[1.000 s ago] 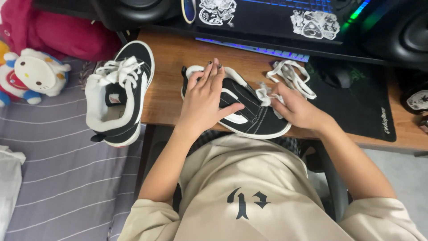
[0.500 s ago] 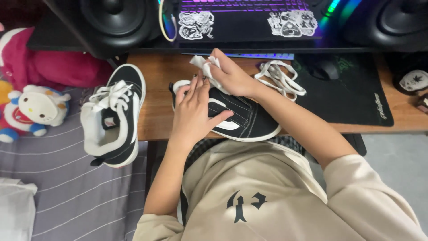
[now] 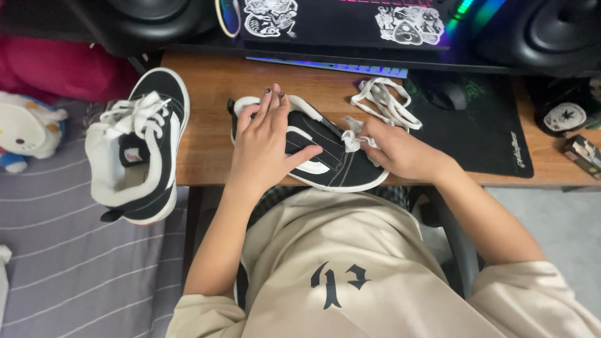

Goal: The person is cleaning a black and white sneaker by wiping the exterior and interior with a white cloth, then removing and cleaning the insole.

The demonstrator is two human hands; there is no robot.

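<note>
A black-and-white shoe [image 3: 325,156] lies on its side on the wooden desk [image 3: 210,134], pinned under the flat, open left hand [image 3: 263,147], which grasps nothing. The right hand [image 3: 397,150], at the shoe's toe end, is closed on a white wipe [image 3: 352,134] pressed to the upper. Loose laces [image 3: 383,103] lie just beyond that hand, a black mat [image 3: 482,134] to its right, the laced second shoe [image 3: 139,147] well left. Half a second ago the right hand was raised near the heel; now it has dropped to the toe.
</note>
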